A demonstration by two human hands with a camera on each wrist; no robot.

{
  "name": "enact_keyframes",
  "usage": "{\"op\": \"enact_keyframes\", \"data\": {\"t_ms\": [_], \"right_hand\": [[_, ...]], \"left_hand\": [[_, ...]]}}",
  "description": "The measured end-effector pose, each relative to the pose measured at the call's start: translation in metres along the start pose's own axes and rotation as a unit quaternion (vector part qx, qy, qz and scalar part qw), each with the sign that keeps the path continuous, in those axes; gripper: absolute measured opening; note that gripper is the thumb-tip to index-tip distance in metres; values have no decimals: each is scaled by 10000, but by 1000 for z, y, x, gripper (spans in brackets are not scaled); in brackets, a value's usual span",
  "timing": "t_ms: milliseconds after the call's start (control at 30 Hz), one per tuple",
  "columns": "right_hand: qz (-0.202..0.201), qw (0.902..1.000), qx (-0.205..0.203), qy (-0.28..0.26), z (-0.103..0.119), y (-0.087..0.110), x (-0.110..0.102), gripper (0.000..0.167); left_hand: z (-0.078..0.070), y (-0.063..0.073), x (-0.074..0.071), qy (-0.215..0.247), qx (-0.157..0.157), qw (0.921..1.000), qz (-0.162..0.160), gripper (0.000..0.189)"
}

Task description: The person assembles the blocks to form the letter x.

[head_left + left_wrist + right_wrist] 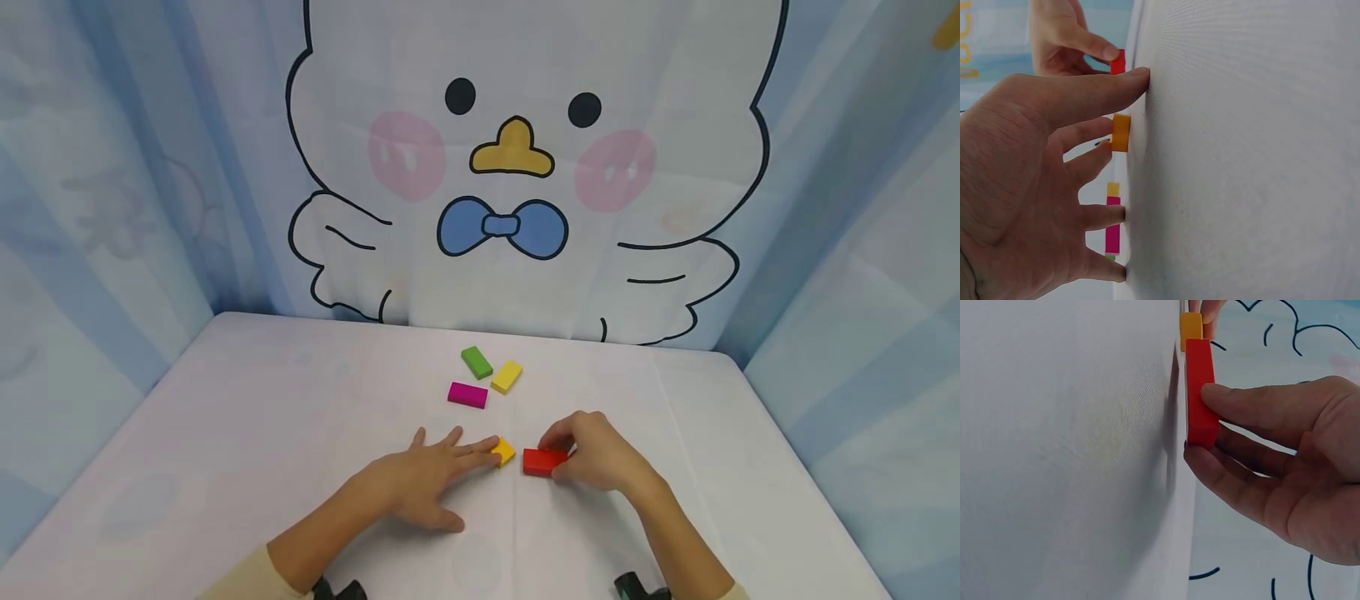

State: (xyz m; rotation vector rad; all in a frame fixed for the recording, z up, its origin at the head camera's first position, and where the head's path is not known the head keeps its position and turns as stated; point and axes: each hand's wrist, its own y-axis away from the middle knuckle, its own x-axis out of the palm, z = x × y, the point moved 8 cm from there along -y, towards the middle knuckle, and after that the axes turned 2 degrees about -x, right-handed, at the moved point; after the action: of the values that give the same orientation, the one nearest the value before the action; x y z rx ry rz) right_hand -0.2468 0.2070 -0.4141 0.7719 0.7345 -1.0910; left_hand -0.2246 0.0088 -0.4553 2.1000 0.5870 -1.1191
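Observation:
Spread flat with straight fingers, my left hand (423,479) rests its fingertips on the table. Its index and middle fingertips touch the top of an orange-yellow block (503,452), seen also in the left wrist view as an orange block (1120,133). Just to the right, my right hand (603,454) pinches a red block (542,462) by its right end between thumb and fingers. In the right wrist view the red block (1200,394) stays close over the tabletop, its far end near the orange-yellow block (1191,328).
Beyond the hands lie a magenta block (467,395), a green block (477,362) and a yellow block (507,377), grouped loosely. A white cloth covers the table (262,400). Behind it hangs a curtain (517,283) printed with a cartoon bird.

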Motion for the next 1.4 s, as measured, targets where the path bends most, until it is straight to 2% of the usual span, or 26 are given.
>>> {"op": "enact_keyframes", "data": {"t_ms": [167,467,667,800,933,1033,1400], "right_hand": [[154,9996,-230,-79,5,0,4,28],[252,9992,-304,-33,7,-3,11,28],[412,9979,-497,23,9,-3,13,32],[579,9943,-895,-26,12,-1,10,37],[809,9858,-1453,-211,13,3,8,41],[967,9809,-1662,-298,11,4,9,46],[1178,9801,-1564,-337,7,0,11,48]], "left_hand": [[1,0,-1,-23,17,10000,-32,85],[0,1,-3,-23,19,10000,-67,85],[0,1,-3,-77,29,9999,-91,85],[0,1,-2,-71,51,9999,-89,85],[0,1,-2,-43,82,9999,-107,86],[1,0,-2,-32,96,9999,-125,86],[1,-1,-1,7,1,10000,-30,88]]}}
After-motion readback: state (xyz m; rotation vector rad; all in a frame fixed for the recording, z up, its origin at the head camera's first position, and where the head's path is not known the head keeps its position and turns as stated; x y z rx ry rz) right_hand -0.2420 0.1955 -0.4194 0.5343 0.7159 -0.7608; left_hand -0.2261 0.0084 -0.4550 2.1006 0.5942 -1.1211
